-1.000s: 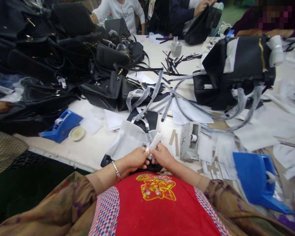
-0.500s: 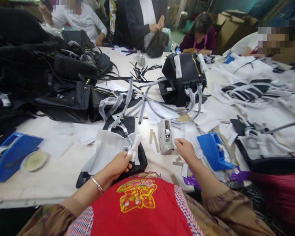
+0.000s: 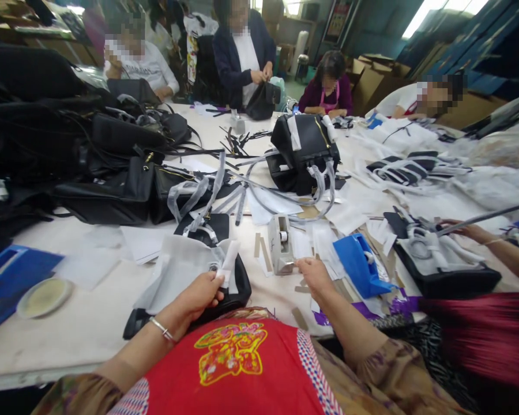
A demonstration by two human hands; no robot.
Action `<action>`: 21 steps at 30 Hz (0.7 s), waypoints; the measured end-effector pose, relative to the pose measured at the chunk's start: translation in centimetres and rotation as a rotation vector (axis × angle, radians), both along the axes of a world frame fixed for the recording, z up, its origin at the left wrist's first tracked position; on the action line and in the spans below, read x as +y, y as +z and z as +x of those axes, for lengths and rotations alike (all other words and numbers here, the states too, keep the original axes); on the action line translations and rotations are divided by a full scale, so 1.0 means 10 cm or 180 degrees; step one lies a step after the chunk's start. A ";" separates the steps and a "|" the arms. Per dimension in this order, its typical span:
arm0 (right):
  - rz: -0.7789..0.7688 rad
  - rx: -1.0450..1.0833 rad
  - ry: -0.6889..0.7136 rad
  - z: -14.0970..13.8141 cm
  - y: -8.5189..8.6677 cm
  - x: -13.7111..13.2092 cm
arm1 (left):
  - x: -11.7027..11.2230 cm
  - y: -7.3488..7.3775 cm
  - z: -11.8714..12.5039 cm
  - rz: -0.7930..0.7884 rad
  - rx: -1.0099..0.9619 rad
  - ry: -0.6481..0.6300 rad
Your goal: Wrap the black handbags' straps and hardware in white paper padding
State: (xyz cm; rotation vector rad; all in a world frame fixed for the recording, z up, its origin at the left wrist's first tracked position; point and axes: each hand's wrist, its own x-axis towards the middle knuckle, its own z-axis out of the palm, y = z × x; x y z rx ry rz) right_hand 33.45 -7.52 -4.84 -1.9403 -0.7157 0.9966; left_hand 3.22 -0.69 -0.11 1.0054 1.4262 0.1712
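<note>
Worktable (image 3: 99, 317), pale-topped: spanning the view and bearing all the goods below.

Pile of black handbags (image 3: 43, 121): heaping along the table's left side.

Black handbag with gold zipper (image 3: 307, 144): standing beyond the middle, its plastic-wrapped handles (image 3: 331, 184) trailing toward the near side.

Black-and-white wrapped handbag (image 3: 447, 282): lying at the right; a co-worker's hand (image 3: 471, 231) is reaching in just beyond it.

Black handbag in work (image 3: 241, 279): lying at the near edge in front of the person, a white wrapping sheet (image 3: 173, 262) covering much of it.

Blue tape dispensers, two: one (image 3: 355, 265) sitting right of the right hand, another (image 3: 23, 279) at the far left.

Grey tape dispenser (image 3: 281, 253): standing between the handbag in work and the right hand, carrying a white roll (image 3: 283, 236).

Left hand (image 3: 199, 297): closing thumb and fingers on a white strip (image 3: 230, 262) at the handbag.

Right hand (image 3: 315, 276): curling, thumb and forefinger drawing near each other at the grey dispenser's front end; whether it is gripping tape, cannot tell.

Round dish (image 3: 44, 298): resting beside the left blue dispenser.

Brown strips (image 3: 266, 255): lying just left of the grey dispenser.
</note>
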 end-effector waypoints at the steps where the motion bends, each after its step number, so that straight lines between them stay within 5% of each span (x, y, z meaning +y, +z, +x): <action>1: -0.0066 0.0095 -0.0049 -0.03 -0.02 -0.07 | 0.00 0.00 0.00 -0.0003 0.0005 0.0007; 11: -0.0502 -0.0657 0.0686 -0.06 -0.21 -0.15 | -0.04 0.05 0.00 0.0103 0.0024 -0.0016; 15: -0.0394 -0.0403 0.1583 -0.27 0.02 -0.17 | -0.06 0.08 -0.01 0.0119 0.0138 -0.0089; 21: 0.0418 0.0437 0.2576 -1.16 0.48 0.23 | -0.06 0.09 -0.03 0.0208 0.0212 -0.0242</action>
